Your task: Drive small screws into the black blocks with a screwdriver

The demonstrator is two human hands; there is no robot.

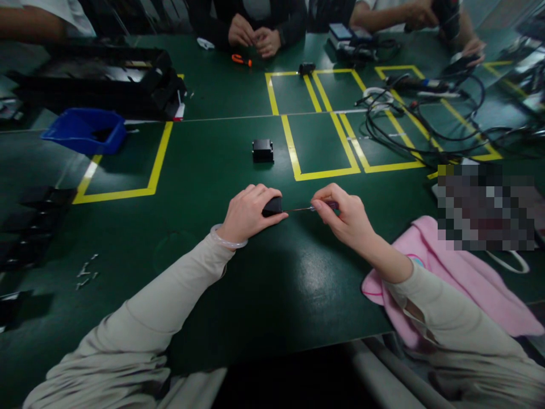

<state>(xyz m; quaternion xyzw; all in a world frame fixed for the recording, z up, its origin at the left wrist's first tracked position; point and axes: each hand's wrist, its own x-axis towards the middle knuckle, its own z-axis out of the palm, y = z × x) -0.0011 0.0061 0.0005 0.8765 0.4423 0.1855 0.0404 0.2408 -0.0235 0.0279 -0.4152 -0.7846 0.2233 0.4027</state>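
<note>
My left hand (pixel 249 215) is closed around a small black block-shaped part (pixel 272 206), pressing it against the green table (pixel 204 182). My right hand (pixel 347 216) pinches a thin screwdriver (pixel 313 208) with a dark reddish handle. Its metal shaft points left and its tip meets the black part. A second small black part (pixel 263 150) sits alone on the table beyond my hands.
A blue bin (pixel 85 130) and black trays (pixel 106 79) stand at the far left. Small screws (pixel 86 271) lie near left. A pink cloth (pixel 460 278) lies at right. Tangled black cables (pixel 426 122) cover the far right. Other people's hands (pixel 254 35) work across the table.
</note>
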